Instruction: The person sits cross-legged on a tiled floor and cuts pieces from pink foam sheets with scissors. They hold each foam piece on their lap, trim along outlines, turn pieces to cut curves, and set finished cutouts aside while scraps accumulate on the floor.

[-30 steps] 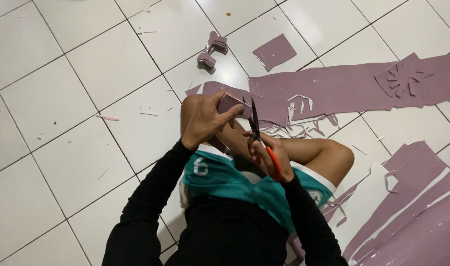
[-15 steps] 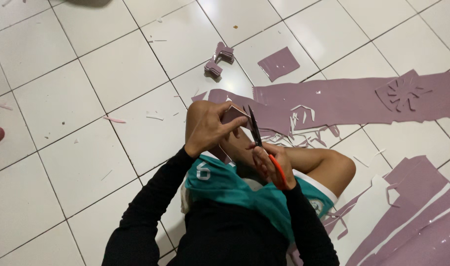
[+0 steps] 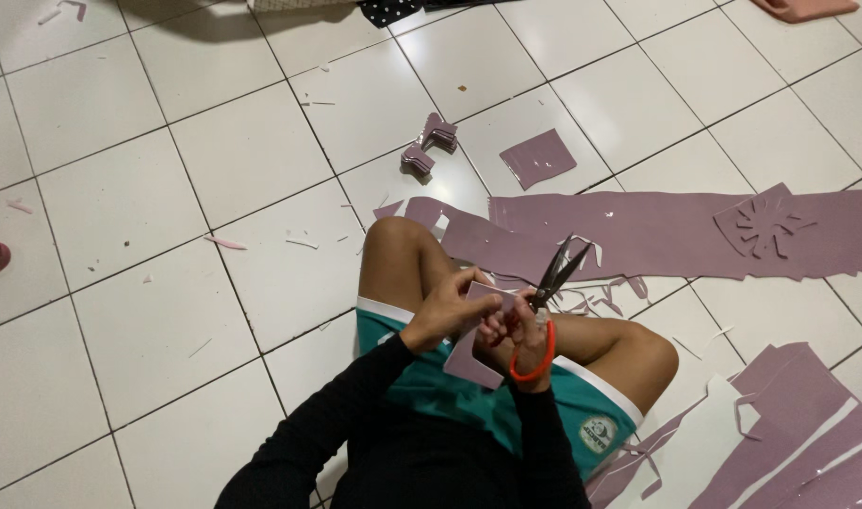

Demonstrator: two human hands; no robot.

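Scissors [image 3: 549,283] with orange loop handles and dark blades sit in the right hand [image 3: 523,332], whose fingers are curled through the loops; the blades stand parted in a narrow V, tips up and away from the body. Just beside it the left hand [image 3: 447,311] is closed in a pinch on a small mauve foam piece [image 3: 468,353], thumb on top and fingers beneath, holding it above the lap between the bent knees. That piece looks thin, light and bendy, likely to flop if taken by a corner, so a grip close to the cut line, as now, seems the steadiest; its smooth face may slip a little under dry fingers. Teal shorts [image 3: 431,377] with white trim and black sleeves frame the hands. Beyond the knees a long mauve sheet [image 3: 657,231] lies flat on the glossy white floor tiles [image 3: 120,311], with a spoked cut-out [image 3: 765,226] at its far end and curly offcuts [image 3: 600,297] near the blades. Farther off lie a square mauve patch [image 3: 539,157] and a small stack of notched shapes [image 3: 429,146].
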